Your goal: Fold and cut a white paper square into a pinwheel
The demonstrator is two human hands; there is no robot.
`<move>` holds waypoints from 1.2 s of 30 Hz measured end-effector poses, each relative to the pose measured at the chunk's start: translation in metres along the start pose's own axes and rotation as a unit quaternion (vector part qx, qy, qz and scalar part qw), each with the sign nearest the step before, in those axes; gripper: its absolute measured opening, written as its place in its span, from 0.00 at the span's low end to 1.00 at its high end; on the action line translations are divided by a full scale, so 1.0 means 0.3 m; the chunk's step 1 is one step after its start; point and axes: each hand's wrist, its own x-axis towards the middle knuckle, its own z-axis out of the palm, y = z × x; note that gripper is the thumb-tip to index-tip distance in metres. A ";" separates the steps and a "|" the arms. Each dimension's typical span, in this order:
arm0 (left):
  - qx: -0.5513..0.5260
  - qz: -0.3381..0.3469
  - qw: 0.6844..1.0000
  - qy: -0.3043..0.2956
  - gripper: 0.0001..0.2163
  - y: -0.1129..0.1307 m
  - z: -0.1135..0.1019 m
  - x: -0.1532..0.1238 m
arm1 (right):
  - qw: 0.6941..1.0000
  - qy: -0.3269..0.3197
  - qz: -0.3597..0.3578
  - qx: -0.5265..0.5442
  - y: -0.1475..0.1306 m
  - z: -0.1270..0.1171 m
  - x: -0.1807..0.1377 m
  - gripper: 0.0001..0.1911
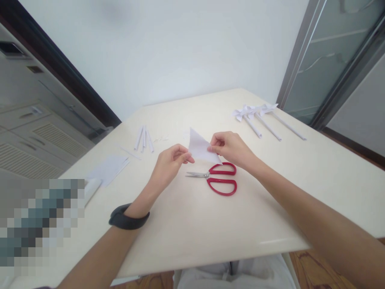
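Note:
Both of my hands hold one folded white paper triangle (199,147) just above the cream table (186,224). My left hand (170,163) pinches its left edge with thumb and fingers pressed together. My right hand (230,147) pinches its right side. Red-handled scissors (218,180) lie shut on the table just below the paper, blades pointing left. A dark band sits on my left wrist.
Several rolled paper sticks (144,138) lie at the back left, with flat white sheets (110,168) nearer the left edge. Three white paper pinwheels (258,116) on sticks lie at the back right. A wall stands behind the table, a glass door to the right.

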 end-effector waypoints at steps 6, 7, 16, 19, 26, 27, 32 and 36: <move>-0.002 0.010 1.000 0.015 0.05 0.005 -0.011 0.000 | 0.998 -0.038 0.014 0.047 0.023 0.000 0.013 0.06; -0.003 0.012 1.000 0.018 0.05 0.004 -0.013 0.001 | 0.997 -0.054 0.016 0.057 0.028 0.001 0.016 0.06; -0.028 -0.017 0.999 0.006 0.05 0.014 -0.021 0.006 | 0.997 -0.057 0.028 0.036 0.023 -0.001 0.013 0.06; -0.033 -0.039 0.999 0.011 0.05 0.011 -0.026 0.011 | 0.994 -0.097 0.035 0.042 0.025 -0.002 0.014 0.07; -0.059 -0.052 0.997 -0.008 0.07 0.009 -0.034 0.012 | 0.998 -0.054 0.035 0.017 0.011 -0.004 0.006 0.06; -0.060 -0.050 0.997 -0.009 0.07 0.008 -0.035 0.012 | 0.998 -0.046 0.035 0.011 0.007 -0.003 0.004 0.06; -0.056 -0.055 0.997 0.000 0.08 -0.009 -0.046 0.018 | 0.996 -0.080 0.047 0.011 0.003 0.022 -0.003 0.06; -0.063 -0.063 0.996 -0.002 0.08 -0.024 -0.055 0.022 | 0.994 -0.087 0.058 0.017 0.014 0.043 -0.002 0.08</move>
